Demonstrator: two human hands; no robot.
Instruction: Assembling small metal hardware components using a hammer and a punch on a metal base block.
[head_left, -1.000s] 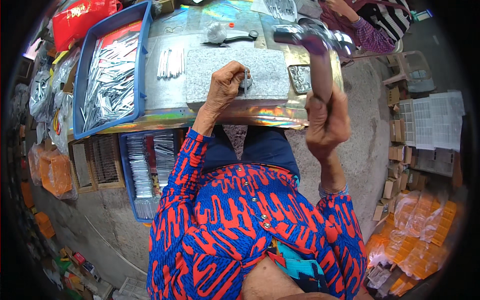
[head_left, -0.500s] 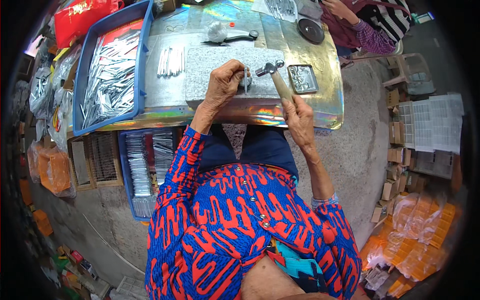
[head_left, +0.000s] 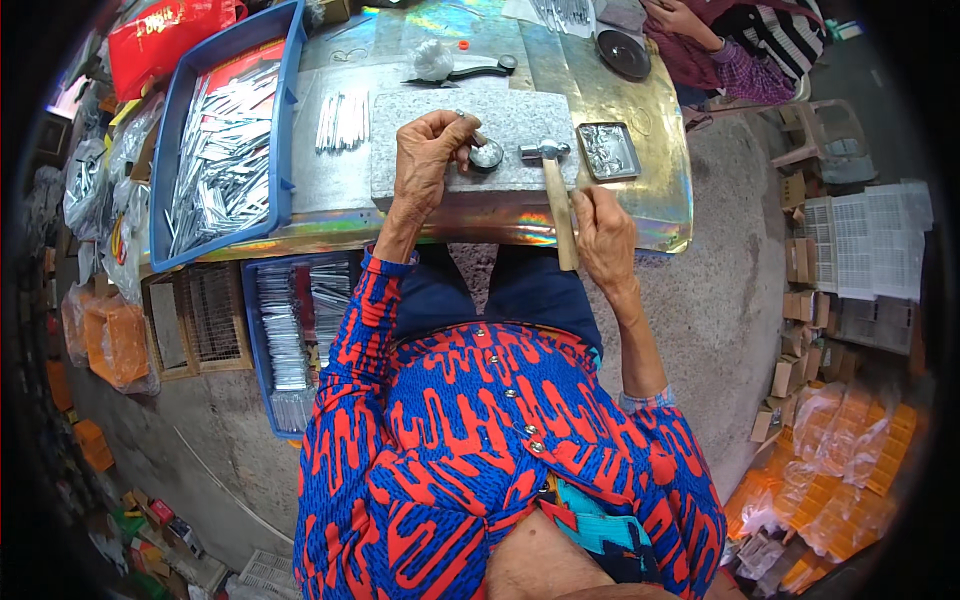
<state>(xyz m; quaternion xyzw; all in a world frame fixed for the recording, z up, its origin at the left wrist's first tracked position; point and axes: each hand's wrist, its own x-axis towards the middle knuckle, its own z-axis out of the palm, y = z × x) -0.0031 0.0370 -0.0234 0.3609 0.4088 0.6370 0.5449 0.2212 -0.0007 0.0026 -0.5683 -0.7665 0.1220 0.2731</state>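
Note:
My left hand is over the left part of a grey stone slab, its fingers pinched together. What they hold, if anything, is too small to make out. Right beside those fingertips sits a small round metal block with a dark rim. A hammer with a wooden handle lies with its head on the slab and its handle sticking out past the table's front edge. Just right of that handle is my right hand, fingers curled and their inside hidden. A small square tray of shiny metal pieces is close by.
A row of thin metal strips lies left of the slab. Further left stands a blue crate full of strips. Behind the slab are a black-handled tool and a dark round dish. Another person's hand shows at far right.
The hammer, raised in my right hand before, now rests on the slab with my hand beside it. My left hand has shifted left, and the strip it held upright no longer shows clearly.

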